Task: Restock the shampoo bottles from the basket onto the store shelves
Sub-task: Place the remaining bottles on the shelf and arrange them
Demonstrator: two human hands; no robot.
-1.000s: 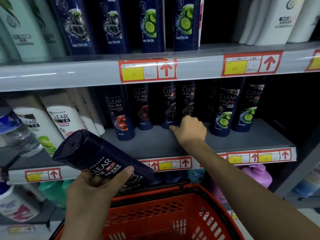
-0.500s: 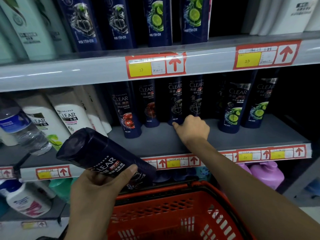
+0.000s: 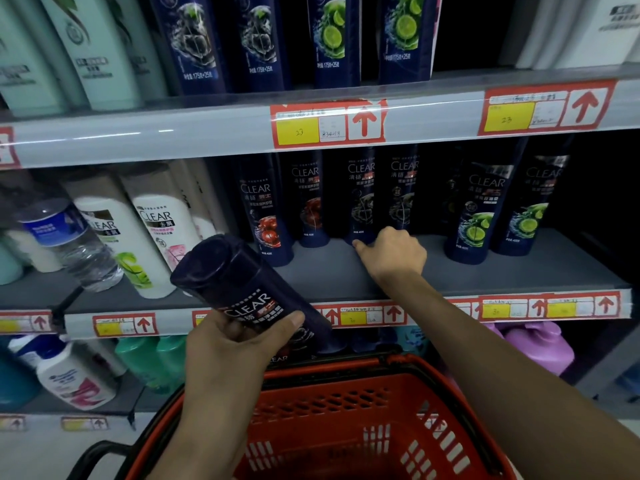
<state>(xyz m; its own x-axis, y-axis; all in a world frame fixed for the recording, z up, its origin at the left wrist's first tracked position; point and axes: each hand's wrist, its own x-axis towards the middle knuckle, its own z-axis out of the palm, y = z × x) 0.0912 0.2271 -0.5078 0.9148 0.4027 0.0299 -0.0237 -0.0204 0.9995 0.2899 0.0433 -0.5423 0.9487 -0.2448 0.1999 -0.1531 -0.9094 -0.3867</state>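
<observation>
My left hand (image 3: 228, 355) grips a dark Clear shampoo bottle (image 3: 239, 289), tilted with its cap toward the upper left, above the red basket (image 3: 346, 372). My right hand (image 3: 394, 258) reaches onto the middle shelf (image 3: 329, 271). Its fingers are curled round the foot of a dark Clear bottle (image 3: 401, 188) standing in the row there, and one fingertip touches the base of the neighbouring bottle (image 3: 362, 195). The hand hides the foot of the bottle it holds.
Red-fruit Clear bottles (image 3: 266, 216) stand left of my right hand, lime ones (image 3: 481, 209) to its right. White Clear bottles (image 3: 159, 230) and a water bottle (image 3: 69, 244) fill the shelf's left end. The upper shelf (image 3: 173, 133) holds more bottles. Purple jugs (image 3: 540, 344) sit below.
The view has shifted slightly, so the shelves sit lower and more to the right in frame. Both hands keep their holds; my right hand stays at the same bottle's foot.
</observation>
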